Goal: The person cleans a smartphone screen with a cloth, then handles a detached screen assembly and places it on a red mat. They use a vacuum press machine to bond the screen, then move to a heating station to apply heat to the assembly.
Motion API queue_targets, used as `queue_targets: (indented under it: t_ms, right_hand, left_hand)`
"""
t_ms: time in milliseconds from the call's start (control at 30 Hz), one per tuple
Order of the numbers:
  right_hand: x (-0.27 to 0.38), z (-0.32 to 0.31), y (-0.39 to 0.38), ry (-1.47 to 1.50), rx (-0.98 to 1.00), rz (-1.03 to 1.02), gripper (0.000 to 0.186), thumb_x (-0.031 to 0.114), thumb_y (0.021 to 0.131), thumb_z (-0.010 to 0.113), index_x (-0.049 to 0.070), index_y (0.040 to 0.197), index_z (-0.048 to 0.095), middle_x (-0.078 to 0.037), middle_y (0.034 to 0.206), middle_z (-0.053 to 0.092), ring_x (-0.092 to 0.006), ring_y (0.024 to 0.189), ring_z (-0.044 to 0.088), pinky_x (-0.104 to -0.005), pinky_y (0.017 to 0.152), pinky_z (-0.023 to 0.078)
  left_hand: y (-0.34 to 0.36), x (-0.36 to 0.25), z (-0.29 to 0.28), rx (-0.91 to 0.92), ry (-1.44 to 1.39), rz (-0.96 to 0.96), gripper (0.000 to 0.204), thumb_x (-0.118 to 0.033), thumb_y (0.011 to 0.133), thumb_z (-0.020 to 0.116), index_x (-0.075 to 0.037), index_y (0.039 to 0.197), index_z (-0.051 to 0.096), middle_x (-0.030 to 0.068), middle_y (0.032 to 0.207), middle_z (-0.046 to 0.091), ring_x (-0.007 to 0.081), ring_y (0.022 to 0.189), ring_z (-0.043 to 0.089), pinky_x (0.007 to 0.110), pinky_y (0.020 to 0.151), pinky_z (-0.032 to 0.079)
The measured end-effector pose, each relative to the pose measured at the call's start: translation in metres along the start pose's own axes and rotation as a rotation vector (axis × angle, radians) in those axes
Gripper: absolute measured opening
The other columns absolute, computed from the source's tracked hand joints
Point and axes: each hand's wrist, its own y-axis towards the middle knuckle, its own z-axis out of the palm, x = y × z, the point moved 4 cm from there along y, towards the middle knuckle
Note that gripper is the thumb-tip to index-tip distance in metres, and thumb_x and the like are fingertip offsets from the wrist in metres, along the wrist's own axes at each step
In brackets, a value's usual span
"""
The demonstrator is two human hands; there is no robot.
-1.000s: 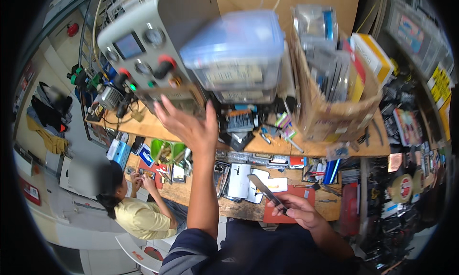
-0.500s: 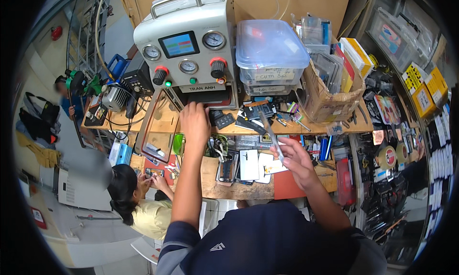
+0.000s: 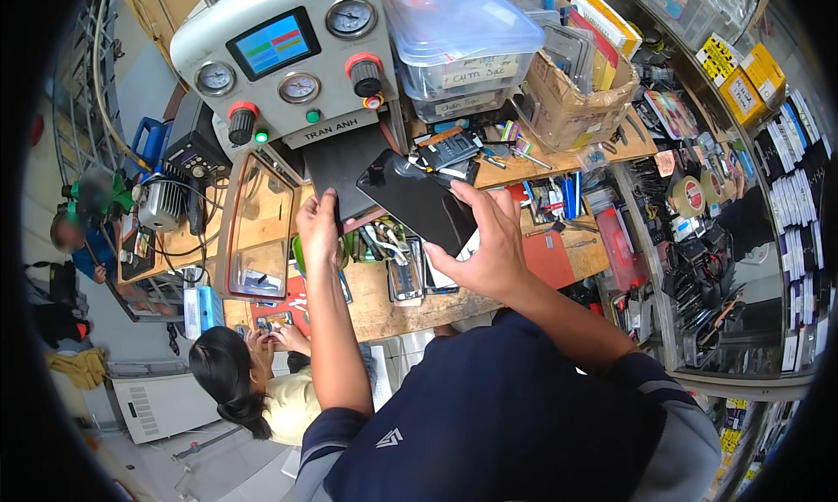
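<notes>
A black glass-faced phone (image 3: 415,201), held by its edges between the thumb and fingers of my right hand (image 3: 489,244), tilts in front of the machine. A flat dark tray (image 3: 336,166) sticks out of the opening of a silver pressing machine (image 3: 292,44). My left hand (image 3: 319,227) pinches the tray's front left edge. The phone's upper left corner overlaps the tray in view; whether they touch I cannot tell. The machine's framed clear door (image 3: 257,227) hangs open to the left of my left hand.
Clear plastic boxes (image 3: 467,35) and a cardboard box (image 3: 580,105) stand right of the machine. Tools, loose parts and phone frames (image 3: 406,271) cover much of the wooden bench (image 3: 371,320). A seated co-worker (image 3: 262,380) handles a small device at lower left.
The tray has come out of the machine, with my left hand now at its edge. My right hand has brought the phone leftward, turning its dark face into view. The view has shifted.
</notes>
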Motion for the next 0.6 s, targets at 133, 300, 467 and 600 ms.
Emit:
queue_targets:
  t_ms: [133, 300, 467, 600]
  right_hand:
    - [0.003, 0.019, 0.011, 0.033, -0.056, 0.007, 0.087, 0.025, 0.070, 0.093, -0.001, 0.144, 0.056, -0.014, 0.118, 0.068, -0.0324, 0.105, 0.057, -0.0455, 0.096, 0.046]
    - [0.008, 0.062, 0.028, -0.055, -0.031, 0.030, 0.083, 0.030, 0.072, 0.091, 0.002, 0.142, 0.059, -0.013, 0.116, 0.067, -0.0336, 0.106, 0.056, -0.0469, 0.093, 0.044]
    - [0.015, 0.082, 0.032, -0.097, -0.005, -0.033, 0.084, 0.034, 0.071, 0.091, 0.002, 0.142, 0.059, -0.012, 0.116, 0.067, -0.0325, 0.108, 0.056, -0.0471, 0.092, 0.041]
    - [0.010, 0.084, 0.028, -0.081, 0.010, -0.030, 0.082, 0.034, 0.072, 0.091, 0.002, 0.141, 0.060, -0.011, 0.116, 0.067, -0.0314, 0.107, 0.055, -0.0458, 0.091, 0.040]
  left_hand:
    - [-0.034, 0.023, -0.004, 0.049, -0.249, -0.127, 0.011, -0.011, 0.101, 0.063, -0.003, 0.108, 0.067, 0.0070, 0.098, 0.073, 0.0136, 0.078, 0.070, 0.027, 0.061, 0.060]
    - [-0.062, 0.034, 0.007, 0.262, -0.251, -0.115, 0.017, -0.018, 0.110, 0.058, -0.003, 0.115, 0.063, 0.0092, 0.106, 0.073, 0.0163, 0.087, 0.074, 0.035, 0.078, 0.066]
    - [-0.063, 0.022, 0.012, 0.213, -0.284, -0.108, 0.019, -0.015, 0.113, 0.050, -0.002, 0.120, 0.062, 0.0066, 0.099, 0.072, 0.0107, 0.076, 0.070, 0.027, 0.067, 0.061]
    - [-0.062, 0.017, 0.012, 0.227, -0.235, -0.066, 0.020, -0.018, 0.114, 0.052, -0.004, 0.120, 0.064, 0.0040, 0.098, 0.073, 0.0084, 0.075, 0.068, 0.026, 0.065, 0.058]
